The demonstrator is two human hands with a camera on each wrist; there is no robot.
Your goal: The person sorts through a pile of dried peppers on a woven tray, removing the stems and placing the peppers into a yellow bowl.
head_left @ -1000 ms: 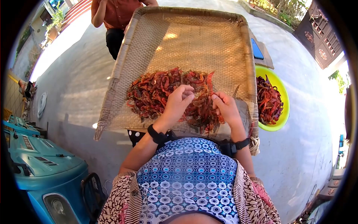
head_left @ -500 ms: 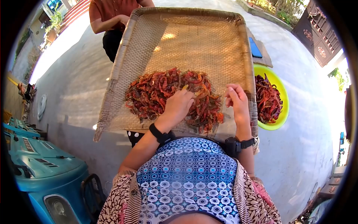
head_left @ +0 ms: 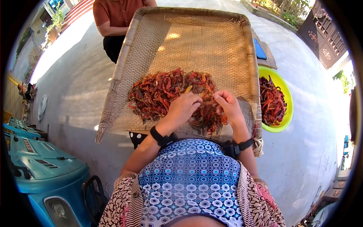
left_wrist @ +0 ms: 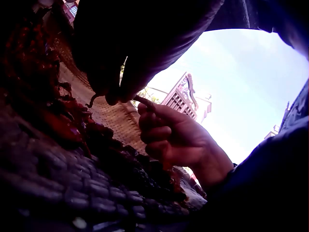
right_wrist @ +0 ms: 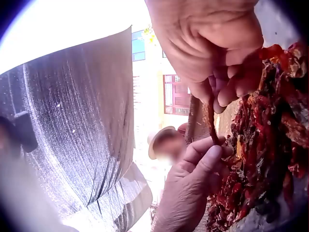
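Note:
My left hand (head_left: 183,109) and right hand (head_left: 230,109) meet over a heap of dried red chillies (head_left: 159,90) on a woven bamboo tray (head_left: 204,41). One thin brownish-red chilli (right_wrist: 211,121) spans the gap between them, pinched at each end by thumb and fingers. The right wrist view has the right hand above and the left below. In the left wrist view the left hand is a dark shape at the top, and the right hand (left_wrist: 181,140) grips the chilli from the far side. A yellowish chilli (head_left: 188,89) shows just beyond the left fingers.
Right of the tray stands a yellow-green basin (head_left: 288,102) of red chillies. Behind it a blue phone (head_left: 260,50) lies on a board (head_left: 270,60). A person (head_left: 115,22) sits at the far left edge; a teal vehicle (head_left: 49,162) stands at the left.
Half a second ago the right hand was apart, nearer the tray's right side; it has come back left to meet the left hand. The person opposite has lowered their arms.

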